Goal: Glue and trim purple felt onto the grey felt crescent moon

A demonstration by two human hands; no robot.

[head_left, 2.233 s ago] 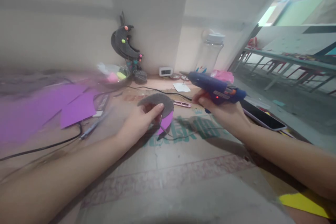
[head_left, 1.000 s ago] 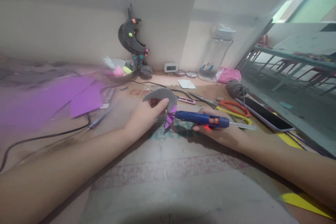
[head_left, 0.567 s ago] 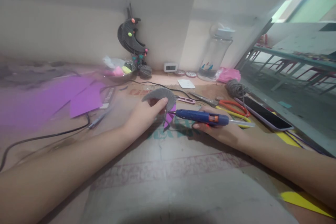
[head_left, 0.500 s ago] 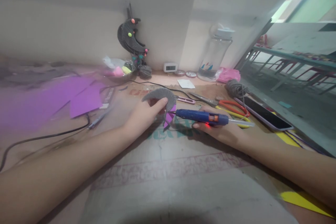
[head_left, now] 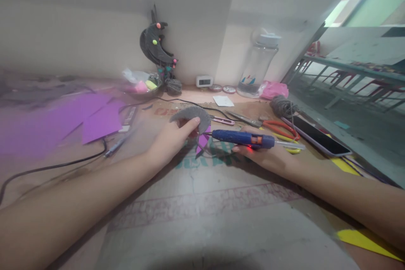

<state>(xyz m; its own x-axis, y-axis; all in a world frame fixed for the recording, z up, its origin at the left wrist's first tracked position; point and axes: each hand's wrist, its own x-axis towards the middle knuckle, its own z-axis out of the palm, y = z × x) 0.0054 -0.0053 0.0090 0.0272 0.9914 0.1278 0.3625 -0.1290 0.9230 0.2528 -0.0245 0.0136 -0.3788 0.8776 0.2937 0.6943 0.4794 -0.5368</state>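
My left hand [head_left: 177, 137] pinches a grey felt crescent [head_left: 193, 114] between thumb and fingers, near the middle of the view. A small purple piece [head_left: 202, 143] hangs at the crescent's lower right end. My right hand [head_left: 262, 154] is wrapped round a blue glue gun [head_left: 237, 137] with a clear glue stick out of its back end and a red light glowing. The gun's tip points left, at the top of the purple piece; whether it touches is too small to tell.
Purple sheets [head_left: 101, 122] and a black cable [head_left: 63, 159] lie left. Behind are a crescent ornament [head_left: 155, 44], a small digital clock [head_left: 204, 81] and a bottle [head_left: 257, 65]. Pliers [head_left: 247, 119], orange-handled scissors [head_left: 281, 128], grey yarn [head_left: 283, 106] and a phone [head_left: 316, 136] are right.
The whole view has shifted very slightly. Both hands keep the same hold, with the gun's tip still beside the purple piece.
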